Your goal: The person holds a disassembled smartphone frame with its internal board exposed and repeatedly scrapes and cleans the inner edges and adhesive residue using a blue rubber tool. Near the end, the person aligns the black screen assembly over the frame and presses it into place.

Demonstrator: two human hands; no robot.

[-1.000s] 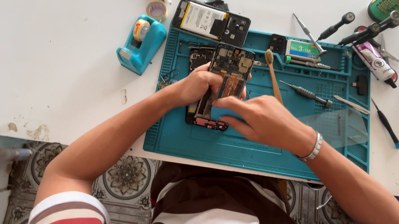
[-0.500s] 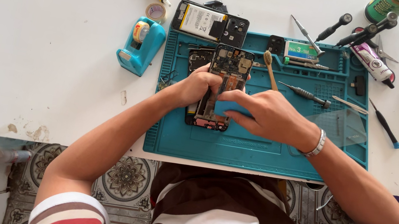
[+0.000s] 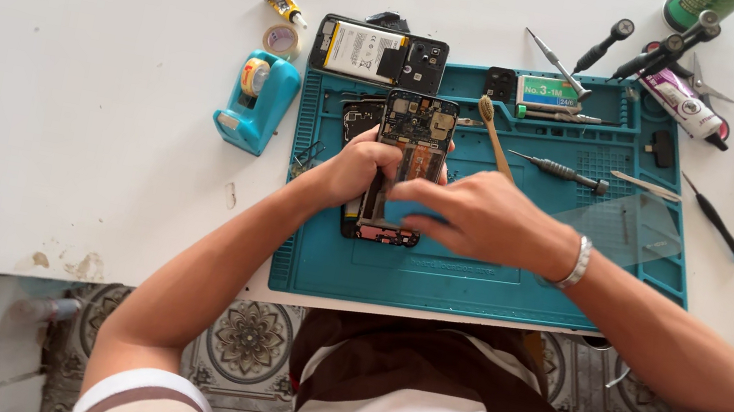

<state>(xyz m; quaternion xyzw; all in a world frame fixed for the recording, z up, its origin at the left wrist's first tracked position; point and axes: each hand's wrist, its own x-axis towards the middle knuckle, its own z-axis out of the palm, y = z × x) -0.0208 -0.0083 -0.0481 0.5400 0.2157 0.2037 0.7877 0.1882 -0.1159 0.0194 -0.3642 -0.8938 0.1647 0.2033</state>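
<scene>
I see my left hand (image 3: 364, 167) with its fingers (image 3: 387, 161) curled tight on the left edge of the opened black phone with its bare circuit board showing (image 3: 412, 149). My right hand (image 3: 485, 219) lies over the lower half of that phone, its fingers (image 3: 415, 207) close together and pressing a small blue flat piece (image 3: 408, 211) against it. The phone's long side runs away from me, and both hands touch it, one from each side.

The phone lies on the teal rubber work mat (image 3: 474, 285), near its left part. Just behind the phone, at the mat's far edge, lies a black phone back with a white battery (image 3: 376, 54). Right of the phone lie a wooden toothbrush (image 3: 495, 138) and a small screwdriver (image 3: 559, 170). Left of the mat, on the white surface (image 3: 90, 67), stands a blue tape holder (image 3: 256, 102).
</scene>
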